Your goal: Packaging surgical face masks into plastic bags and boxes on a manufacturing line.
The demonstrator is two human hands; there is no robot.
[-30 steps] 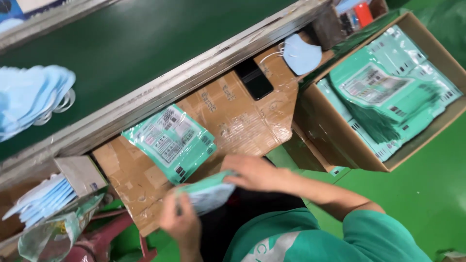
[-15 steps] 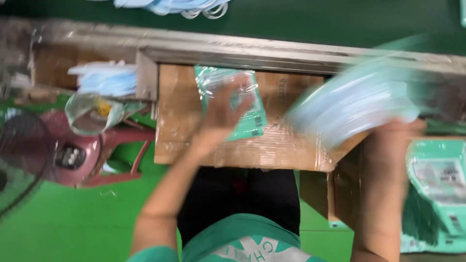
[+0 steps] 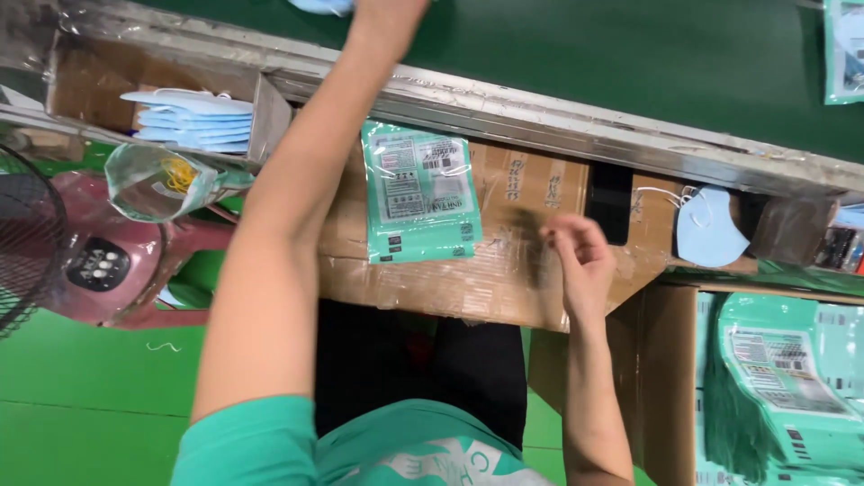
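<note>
My left hand reaches far forward over the metal rail onto the green belt. It meets a pale blue mask at the frame's top edge, and its fingers are cut off there. My right hand hovers empty over the taped cardboard board with its fingers loosely apart. A stack of green printed packets lies on the board between my arms. A black phone lies just beyond my right hand.
A blue mask lies at the board's right end. Low right stands a carton of filled green packets. On the left are a tray of stacked blue masks, a plastic bag, a red stool and a fan.
My left hand has left the green packets and stretched up to the belt. My right hand, which swung a filled packet to the right, is back over the board with nothing in it.
</note>
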